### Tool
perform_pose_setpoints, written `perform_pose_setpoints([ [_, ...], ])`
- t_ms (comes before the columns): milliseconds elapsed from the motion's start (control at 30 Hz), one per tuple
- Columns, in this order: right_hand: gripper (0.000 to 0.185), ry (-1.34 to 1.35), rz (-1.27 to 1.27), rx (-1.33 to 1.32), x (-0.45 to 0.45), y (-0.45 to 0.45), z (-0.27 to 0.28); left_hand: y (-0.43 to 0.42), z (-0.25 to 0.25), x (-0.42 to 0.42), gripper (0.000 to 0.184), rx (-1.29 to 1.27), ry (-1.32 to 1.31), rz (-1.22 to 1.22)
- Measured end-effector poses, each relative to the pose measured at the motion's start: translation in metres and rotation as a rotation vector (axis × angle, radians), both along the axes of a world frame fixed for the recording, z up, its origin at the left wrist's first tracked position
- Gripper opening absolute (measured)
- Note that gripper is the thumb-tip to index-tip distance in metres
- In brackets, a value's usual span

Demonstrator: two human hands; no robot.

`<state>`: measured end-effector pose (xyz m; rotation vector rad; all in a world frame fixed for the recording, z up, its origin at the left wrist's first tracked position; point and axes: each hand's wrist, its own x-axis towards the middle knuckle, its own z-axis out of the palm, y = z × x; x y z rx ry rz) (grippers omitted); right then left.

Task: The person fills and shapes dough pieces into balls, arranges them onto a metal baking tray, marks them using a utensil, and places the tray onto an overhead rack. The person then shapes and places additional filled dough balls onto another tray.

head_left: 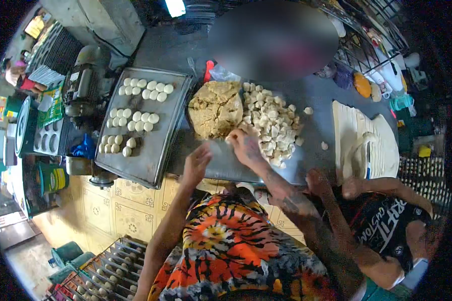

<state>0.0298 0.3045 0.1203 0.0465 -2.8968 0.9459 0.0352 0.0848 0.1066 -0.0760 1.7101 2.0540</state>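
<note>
On the dark worktop sits a big lump of crumbly tan filling (213, 103), with a heap of small pale dough pieces (272, 120) touching its right side. My right hand (245, 146) is at the lower edge between the two, fingers bent together; what they grip is too small to make out. To its left, my left hand (199, 161) hovers near the table's front edge, blurred, its fingers hard to read. A metal tray (141, 116) on the left bears several groups of round dough balls (155, 90).
A co-worker (381, 220) in a black shirt stands at the right beside a sheet of dough strips (359, 135). A mixer (88, 80) stands left of the tray. A rack (108, 271) with dough balls is at the lower left. A fork (191, 65) lies behind.
</note>
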Motion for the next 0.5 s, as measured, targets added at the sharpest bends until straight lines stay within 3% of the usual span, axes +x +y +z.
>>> perform_pose_setpoints([
  [33,0.008,-0.172,0.013,-0.389,0.003,-0.008,0.004,0.003,-0.030,-0.004,0.027,-0.045,0.175,-0.098],
  [200,0.009,-0.076,-0.334,-0.580,0.018,-0.054,-0.047,-0.026,-0.026,-0.022,0.016,-0.262,0.017,-0.203],
  [267,0.010,0.003,-0.518,-0.618,0.000,-0.060,-0.097,-0.054,-0.046,-0.024,0.013,-0.196,0.088,-0.170],
  [367,0.009,0.208,-0.564,-0.624,-0.017,-0.077,-0.115,-0.086,-0.065,-0.029,0.019,-0.260,0.243,-0.227],
  [467,0.008,0.401,-0.613,-0.639,-0.021,-0.090,-0.119,-0.092,-0.023,-0.036,0.022,-0.320,0.186,-0.276],
  [500,0.010,0.370,-0.588,-0.303,-0.014,-0.090,-0.115,-0.093,-0.023,-0.033,0.021,-0.252,0.121,-0.256],
])
